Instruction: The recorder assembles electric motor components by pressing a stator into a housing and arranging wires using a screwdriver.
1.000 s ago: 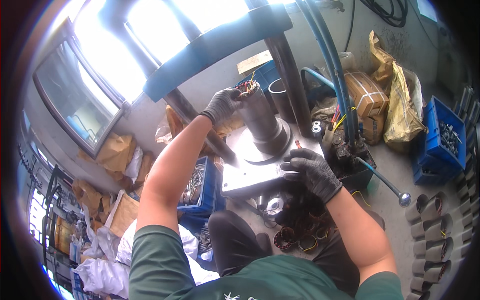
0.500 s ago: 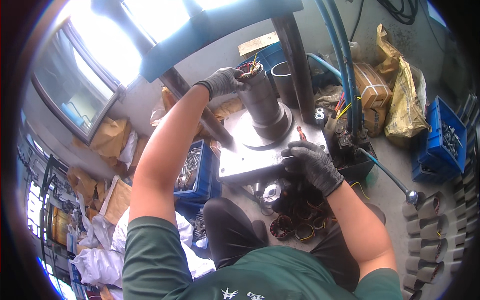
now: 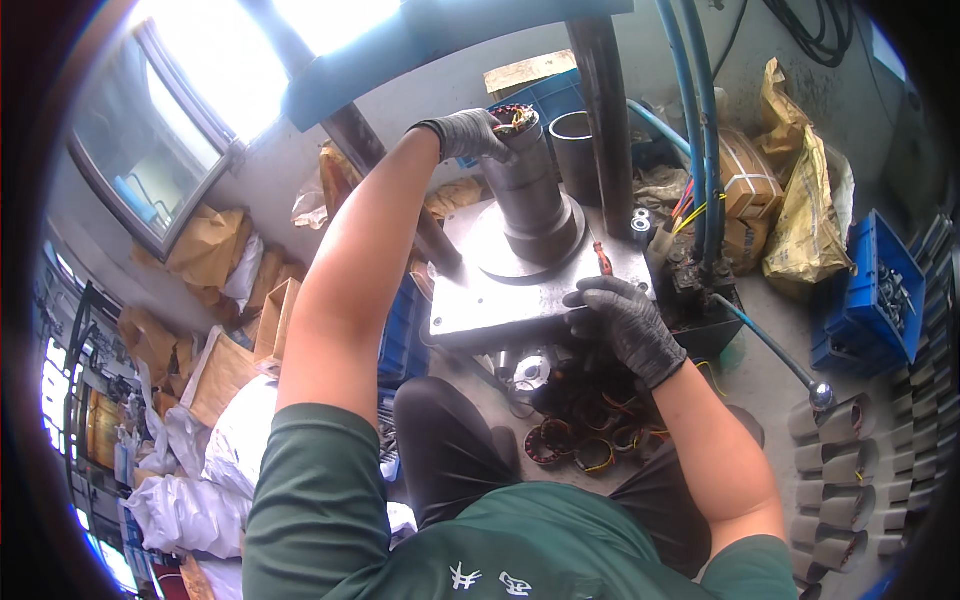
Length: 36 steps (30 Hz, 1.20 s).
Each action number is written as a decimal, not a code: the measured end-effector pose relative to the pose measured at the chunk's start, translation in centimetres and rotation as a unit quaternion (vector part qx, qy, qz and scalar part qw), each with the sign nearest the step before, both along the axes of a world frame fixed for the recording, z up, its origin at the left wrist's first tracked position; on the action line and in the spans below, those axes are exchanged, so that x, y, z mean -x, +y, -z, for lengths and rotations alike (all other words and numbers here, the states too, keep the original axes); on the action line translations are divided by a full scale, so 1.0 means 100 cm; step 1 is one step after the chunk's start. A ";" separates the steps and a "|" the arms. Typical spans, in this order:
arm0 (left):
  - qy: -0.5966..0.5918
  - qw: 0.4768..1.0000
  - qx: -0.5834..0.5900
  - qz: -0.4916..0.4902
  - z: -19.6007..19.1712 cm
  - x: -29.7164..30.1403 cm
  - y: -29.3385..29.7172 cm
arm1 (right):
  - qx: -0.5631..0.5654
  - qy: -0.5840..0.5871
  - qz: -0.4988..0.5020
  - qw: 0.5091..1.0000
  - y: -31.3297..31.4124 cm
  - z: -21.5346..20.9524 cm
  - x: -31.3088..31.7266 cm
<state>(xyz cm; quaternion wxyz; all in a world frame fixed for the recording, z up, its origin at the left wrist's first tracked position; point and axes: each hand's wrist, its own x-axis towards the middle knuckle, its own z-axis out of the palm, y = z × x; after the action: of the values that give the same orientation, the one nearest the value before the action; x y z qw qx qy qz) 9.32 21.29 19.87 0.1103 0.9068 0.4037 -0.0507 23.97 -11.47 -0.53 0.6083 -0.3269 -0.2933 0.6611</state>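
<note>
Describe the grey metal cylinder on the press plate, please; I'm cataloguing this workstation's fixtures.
The cylinder is dull grey metal, upright, widening into a round stepped collar where it sits on the flat steel plate. At its open top sits a wound part with copper-coloured coils and coloured wires. The gloved left hand grips that top; the gloved right hand rests on the plate's front edge. A dark vertical column stands just behind it.

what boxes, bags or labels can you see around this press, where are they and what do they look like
Strapped cardboard box: right of the press, brown, pale bands.
Yellow-brown sack: beside that box, crumpled.
Blue crate: far right, holding small metal parts.
Brown paper bags: left, under the window.
White sacks: lower left, bulging.
</note>
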 end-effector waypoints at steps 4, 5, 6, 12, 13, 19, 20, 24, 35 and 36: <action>-0.096 0.994 -0.025 0.043 0.008 0.004 -0.015 | 0.002 0.002 0.029 1.000 0.000 0.003 -0.001; -0.103 0.993 -0.023 0.044 0.006 0.006 -0.020 | 0.005 -0.004 0.031 1.000 0.000 0.003 0.000; -0.090 0.995 -0.009 0.047 0.003 0.008 -0.024 | -0.008 -0.017 0.032 0.999 0.000 0.002 0.000; -0.274 0.902 -0.305 0.136 0.018 0.060 -0.032 | -0.063 -0.173 0.067 0.981 0.020 0.017 -0.003; -0.324 0.875 -0.344 0.105 0.021 0.068 -0.049 | -0.098 -0.194 0.094 0.972 0.030 0.020 -0.012; -0.560 0.827 -0.042 -0.022 0.111 0.192 -0.130 | -0.192 -0.396 0.168 0.882 0.112 -0.069 -0.005; -0.584 0.808 0.058 -0.053 0.140 0.214 -0.141 | -0.210 -0.470 0.192 0.835 0.131 -0.088 -0.004; -0.686 0.698 0.087 -0.187 0.268 0.284 -0.195 | -0.260 -0.386 0.136 0.874 0.213 -0.116 -0.009; -0.460 0.662 0.198 -0.558 0.578 0.404 -0.357 | -0.243 -0.531 0.167 0.794 0.257 -0.125 0.003; -0.433 0.676 0.200 -0.561 0.599 0.411 -0.371 | -0.231 -0.564 0.180 0.772 0.253 -0.129 0.010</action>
<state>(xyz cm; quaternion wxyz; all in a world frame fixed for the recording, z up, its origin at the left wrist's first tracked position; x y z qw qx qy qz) -31.82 -15.79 -40.03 0.4594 0.3863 0.7241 0.3398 22.94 13.78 12.37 0.4986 -0.5377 -0.6634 0.1488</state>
